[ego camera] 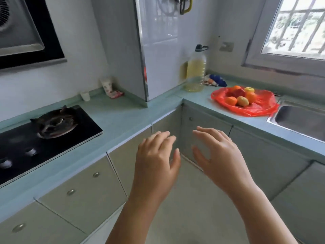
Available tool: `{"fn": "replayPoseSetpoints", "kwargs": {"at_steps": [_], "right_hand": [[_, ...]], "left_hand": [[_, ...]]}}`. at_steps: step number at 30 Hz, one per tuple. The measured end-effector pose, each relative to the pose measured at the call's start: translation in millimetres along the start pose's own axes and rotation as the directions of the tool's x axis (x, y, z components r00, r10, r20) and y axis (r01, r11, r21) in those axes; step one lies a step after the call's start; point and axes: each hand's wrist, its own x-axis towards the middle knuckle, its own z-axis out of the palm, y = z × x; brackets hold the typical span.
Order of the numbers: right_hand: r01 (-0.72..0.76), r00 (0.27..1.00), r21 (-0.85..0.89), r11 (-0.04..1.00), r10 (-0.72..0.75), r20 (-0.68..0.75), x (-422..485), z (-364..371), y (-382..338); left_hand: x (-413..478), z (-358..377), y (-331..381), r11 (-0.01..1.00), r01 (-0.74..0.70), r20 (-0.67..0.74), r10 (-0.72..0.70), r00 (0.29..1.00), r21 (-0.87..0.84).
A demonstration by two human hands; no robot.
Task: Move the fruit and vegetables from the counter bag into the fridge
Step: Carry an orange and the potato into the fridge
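The bag (260, 107) is translucent red and lies on a pale aqua bench (123, 118). Inside the bag are bright orange fruits (231, 100), a yellow-green fruit (242, 101), a dark red piece (236, 93) and a clear yellow one (249, 89). Left of the bag, the bottle (195, 71) holds pale yellow liquid under a black cap. Just behind the bag, a packet (217, 80) shows deep blue, white and orange. Right of the bag the sink (299, 118) is steel grey. Far left of the bag the hob (84, 124) is glossy black. Below the bag, the cabinet doors (84, 189) are pale grey with silver knobs. Above the bag, the window (302, 23) has a grid of white bars.
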Motion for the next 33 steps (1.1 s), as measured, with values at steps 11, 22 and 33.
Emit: {"fn": "replayPoseSetpoints", "kwargs": {"at_steps": [11,22,33], "right_hand": [[-0.153,0.983,-0.138,0.979,0.136,-0.126,104,0,183],[-0.275,0.959,-0.252,0.928,0.246,-0.143,170,30,318],[-0.406,0.913,-0.311,0.859,0.396,-0.099,268,102,428]], "left_hand": [[151,177,34,0.979,-0.117,0.089,0.134,0.987,-0.169],[241,322,36,0.949,-0.088,0.222,0.160,0.962,-0.304],[353,466,-3,0.905,-0.063,0.374,0.237,0.897,-0.421]]}}
